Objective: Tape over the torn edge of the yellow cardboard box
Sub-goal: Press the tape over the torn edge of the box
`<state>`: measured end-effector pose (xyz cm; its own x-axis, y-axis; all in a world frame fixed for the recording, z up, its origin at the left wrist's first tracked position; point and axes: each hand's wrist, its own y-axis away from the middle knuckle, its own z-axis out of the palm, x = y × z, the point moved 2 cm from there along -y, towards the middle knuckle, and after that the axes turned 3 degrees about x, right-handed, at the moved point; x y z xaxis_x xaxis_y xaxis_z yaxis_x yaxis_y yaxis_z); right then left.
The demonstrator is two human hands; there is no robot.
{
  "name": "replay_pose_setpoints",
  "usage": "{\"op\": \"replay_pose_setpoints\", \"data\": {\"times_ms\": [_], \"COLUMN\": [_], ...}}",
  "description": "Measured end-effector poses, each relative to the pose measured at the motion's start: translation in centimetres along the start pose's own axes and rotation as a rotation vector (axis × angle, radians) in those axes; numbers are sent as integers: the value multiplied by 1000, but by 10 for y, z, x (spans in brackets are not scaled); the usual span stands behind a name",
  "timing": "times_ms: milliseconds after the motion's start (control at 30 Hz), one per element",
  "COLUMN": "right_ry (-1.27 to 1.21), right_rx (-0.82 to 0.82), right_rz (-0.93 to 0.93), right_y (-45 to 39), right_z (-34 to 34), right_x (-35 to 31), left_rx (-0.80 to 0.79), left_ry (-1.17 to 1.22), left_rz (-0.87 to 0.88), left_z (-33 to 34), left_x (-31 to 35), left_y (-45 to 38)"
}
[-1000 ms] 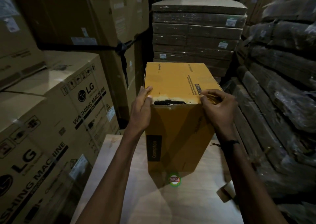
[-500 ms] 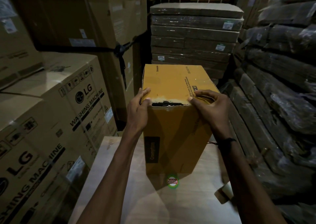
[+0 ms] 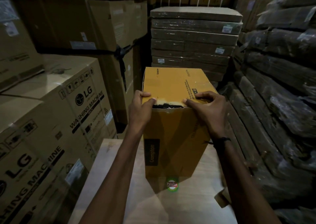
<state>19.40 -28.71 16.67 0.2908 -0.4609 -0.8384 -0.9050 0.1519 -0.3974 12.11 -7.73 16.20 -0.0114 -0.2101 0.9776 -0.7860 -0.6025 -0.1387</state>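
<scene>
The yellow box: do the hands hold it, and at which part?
Both hold the yellow box at its torn top front edge: the left hand grips the left corner, the right hand pinches the right end.

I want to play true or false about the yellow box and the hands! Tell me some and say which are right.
1. The yellow cardboard box stands upright on a pale surface. True.
2. The torn edge is at the bottom of the box. False: it runs along the top front edge.
3. Both hands touch the box. True: the left hand and right hand sit at either end of the tear.
4. The LG washing machine box is on the right. False: it is on the left.
5. The tear is fully closed. False: a dark gap shows.
</scene>
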Motion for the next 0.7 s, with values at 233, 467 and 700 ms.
{"op": "replay_pose_setpoints", "data": {"times_ms": [233, 467, 700], "right_ry": [25, 115, 221], "right_rx": [70, 90, 17], "right_rz": [6, -6, 39], "right_y": [2, 10, 11], "right_z": [2, 5, 7], "right_x": [-3, -15, -23], "left_rx": [166, 80, 222], "left_ry": [-66, -172, -252], "left_rz": [49, 2, 41], "left_z": [9, 7, 12], "left_x": [5, 9, 12], "left_y": [3, 1, -2]}}
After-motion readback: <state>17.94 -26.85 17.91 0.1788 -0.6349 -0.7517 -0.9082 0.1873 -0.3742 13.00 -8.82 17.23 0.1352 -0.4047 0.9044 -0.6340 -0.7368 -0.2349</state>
